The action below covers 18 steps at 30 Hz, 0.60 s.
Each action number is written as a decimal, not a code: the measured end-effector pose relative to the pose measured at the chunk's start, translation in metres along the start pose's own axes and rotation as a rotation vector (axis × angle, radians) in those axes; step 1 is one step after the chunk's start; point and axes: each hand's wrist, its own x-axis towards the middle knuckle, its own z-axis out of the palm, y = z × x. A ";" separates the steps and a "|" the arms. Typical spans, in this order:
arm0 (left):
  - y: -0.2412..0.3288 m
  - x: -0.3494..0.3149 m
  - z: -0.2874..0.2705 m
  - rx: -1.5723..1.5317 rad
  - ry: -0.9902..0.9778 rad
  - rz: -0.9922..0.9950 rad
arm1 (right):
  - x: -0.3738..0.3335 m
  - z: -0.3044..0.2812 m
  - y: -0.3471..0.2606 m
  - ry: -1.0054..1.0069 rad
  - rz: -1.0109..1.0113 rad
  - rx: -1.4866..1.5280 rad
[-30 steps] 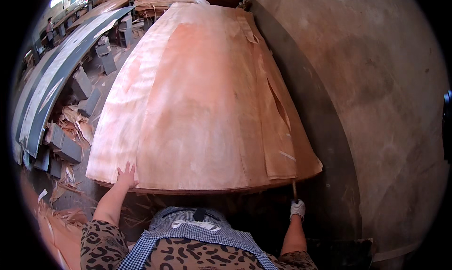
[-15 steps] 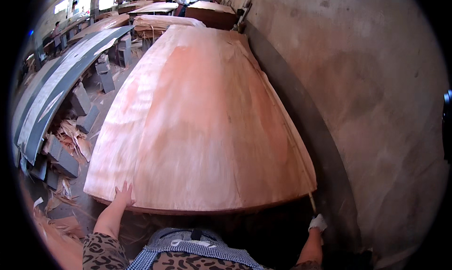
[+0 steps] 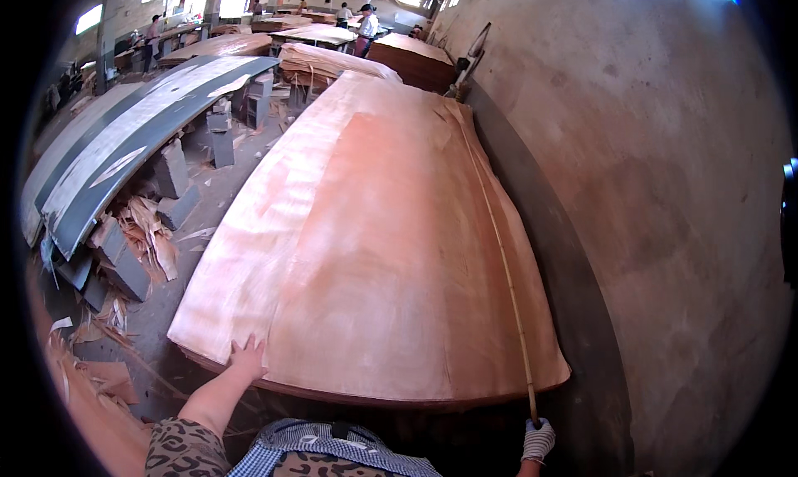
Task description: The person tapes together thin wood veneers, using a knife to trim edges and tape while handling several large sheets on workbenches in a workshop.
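Pinkish veneer sheet tops a broad stack, and compared with half a second back the left hand has slid rightward along its near edge, fingers spread flat on it, gripping nothing. Rightward, the gloved right hand is closed round a long thin stick lying along the sheet's right edge. Scrap-strewn floor lies open left of the stack; the concrete wall stands close on the right.

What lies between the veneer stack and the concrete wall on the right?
In the head view, a long thin stick runs along the veneer stack's right edge beside the wall, held by the gloved right hand.
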 end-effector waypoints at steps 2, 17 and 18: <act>0.006 0.001 0.001 -0.003 0.027 0.017 | -0.016 -0.004 -0.012 0.008 -0.019 0.096; -0.073 -0.079 0.051 -1.003 0.862 -0.180 | -0.093 0.016 -0.090 0.114 -0.138 0.442; -0.075 -0.075 0.063 -1.084 0.932 -0.383 | -0.086 0.033 -0.087 0.003 -0.049 0.642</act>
